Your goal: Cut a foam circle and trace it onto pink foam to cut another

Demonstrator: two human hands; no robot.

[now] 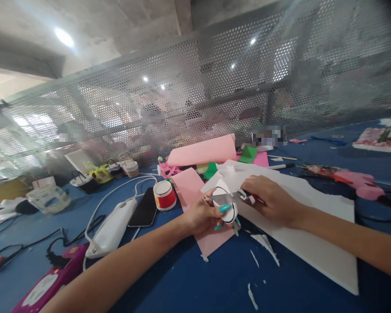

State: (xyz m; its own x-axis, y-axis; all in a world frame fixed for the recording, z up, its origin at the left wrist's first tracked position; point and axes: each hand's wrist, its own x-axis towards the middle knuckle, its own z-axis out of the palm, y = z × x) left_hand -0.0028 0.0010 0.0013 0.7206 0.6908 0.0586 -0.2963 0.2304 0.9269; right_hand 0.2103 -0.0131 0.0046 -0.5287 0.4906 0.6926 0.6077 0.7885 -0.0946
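Observation:
My left hand [211, 213], with long teal nails, is closed around a small white foam-like piece [220, 199] marked with curved black lines. My right hand [269, 198] grips what look like metal scissors [236, 195]. Their blade lies across the white piece, pointing left towards my left fingers, and the handles are mostly hidden in my right fist. Below both hands spreads a large white sheet [313, 234], and a pink sheet [190, 191] lies under my left hand. Thin white offcuts [267, 248] are scattered on the blue table in front.
A red and white cup-shaped piece [164, 195], a black phone [145, 208] and a white power strip [112, 230] are left of my hands. A purple glue gun [52, 278] lies front left, a pink glue gun [355, 180] at right. A perforated metal screen [182, 95] stands behind.

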